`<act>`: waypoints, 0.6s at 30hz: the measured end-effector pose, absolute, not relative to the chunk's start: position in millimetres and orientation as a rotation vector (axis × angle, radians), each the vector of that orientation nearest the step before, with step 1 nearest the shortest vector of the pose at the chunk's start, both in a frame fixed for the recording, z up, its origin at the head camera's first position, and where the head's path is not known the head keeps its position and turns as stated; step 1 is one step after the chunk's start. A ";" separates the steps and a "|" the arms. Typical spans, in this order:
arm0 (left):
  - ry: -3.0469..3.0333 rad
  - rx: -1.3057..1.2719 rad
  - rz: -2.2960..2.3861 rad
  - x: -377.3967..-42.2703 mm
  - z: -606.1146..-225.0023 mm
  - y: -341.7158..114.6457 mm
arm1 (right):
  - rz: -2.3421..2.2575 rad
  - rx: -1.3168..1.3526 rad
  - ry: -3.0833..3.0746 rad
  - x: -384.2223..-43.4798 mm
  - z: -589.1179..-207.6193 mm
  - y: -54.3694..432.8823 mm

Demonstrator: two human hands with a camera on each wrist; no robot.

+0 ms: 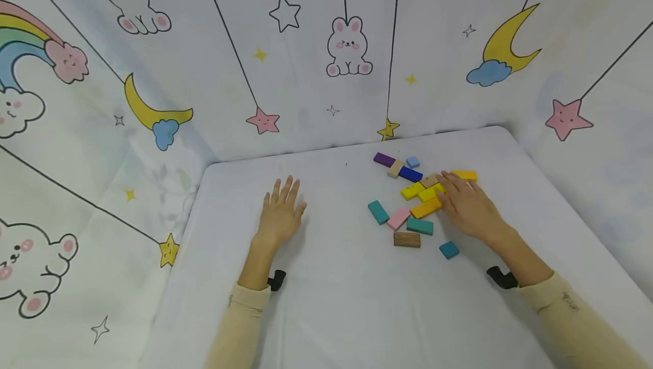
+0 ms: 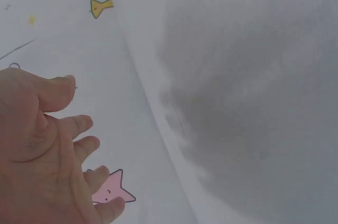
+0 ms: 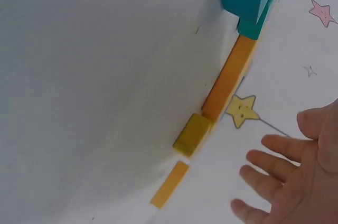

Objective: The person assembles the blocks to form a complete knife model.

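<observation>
My right hand (image 1: 468,208) hovers low at the right side of a loose group of coloured wooden blocks, fingers stretched out and spread in the right wrist view. Its fingertips overlap a yellow block (image 1: 431,192) and a plain wood block (image 1: 430,181) in the head view. Close by are an orange block (image 1: 426,207) and a yellow-orange block (image 1: 465,175). A teal-blue block (image 1: 449,250) lies nearest my right wrist. My left hand (image 1: 279,216) is held over the white table at the left, fingers spread, holding nothing.
Other blocks lie left of the right hand: purple (image 1: 384,159), dark blue (image 1: 410,174), light blue (image 1: 412,162), pink (image 1: 399,219), green (image 1: 420,226) and brown wood-grain (image 1: 407,240). The white table (image 1: 336,301) meets a cartoon-printed cloth wall (image 1: 316,97) behind.
</observation>
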State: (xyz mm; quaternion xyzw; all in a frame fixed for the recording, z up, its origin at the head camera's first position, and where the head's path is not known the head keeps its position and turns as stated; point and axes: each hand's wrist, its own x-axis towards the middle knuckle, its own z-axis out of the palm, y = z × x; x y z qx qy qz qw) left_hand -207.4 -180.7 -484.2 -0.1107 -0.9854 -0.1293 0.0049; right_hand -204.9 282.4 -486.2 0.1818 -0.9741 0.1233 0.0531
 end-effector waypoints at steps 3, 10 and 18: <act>-3.094 -0.388 -0.389 -206.5 -482.7 -174.8 | 0.368 0.598 -2.942 -205.1 -485.4 286.8; -3.109 -0.468 -0.371 -203.6 -483.8 -160.5 | 0.427 0.645 -2.912 -203.3 -487.4 291.7; -3.099 -0.633 -0.305 -200.6 -476.2 -135.5 | 0.413 0.671 -2.930 -200.7 -488.9 297.0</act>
